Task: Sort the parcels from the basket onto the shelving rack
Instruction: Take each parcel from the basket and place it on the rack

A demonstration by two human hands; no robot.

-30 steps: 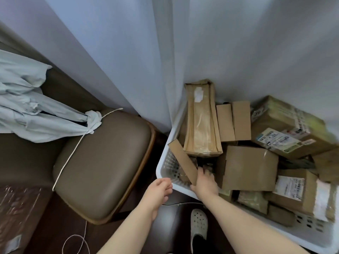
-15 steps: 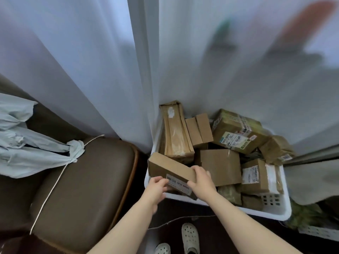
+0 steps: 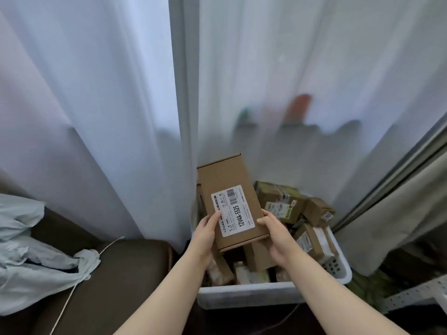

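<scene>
While held above white basket point(image 3: 249, 294), flat brown cardboard parcel point(image 3: 229, 180) shows white label point(image 3: 233, 210): barcode, "12V4A-5525". Grip of left hand point(image 3: 204, 235) pinches left edge; grip of right hand point(image 3: 278, 238) curls round lower right corner.

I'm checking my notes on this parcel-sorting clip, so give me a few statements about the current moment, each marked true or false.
1. The left hand and right hand both hold the labelled box. True.
2. The box rests inside the basket. False: it is held up over the white basket.
3. Its label faces the camera. True.
4. The basket is empty. False: several parcels lie in it.
5. A pale curtain hangs behind the basket. True.
</scene>
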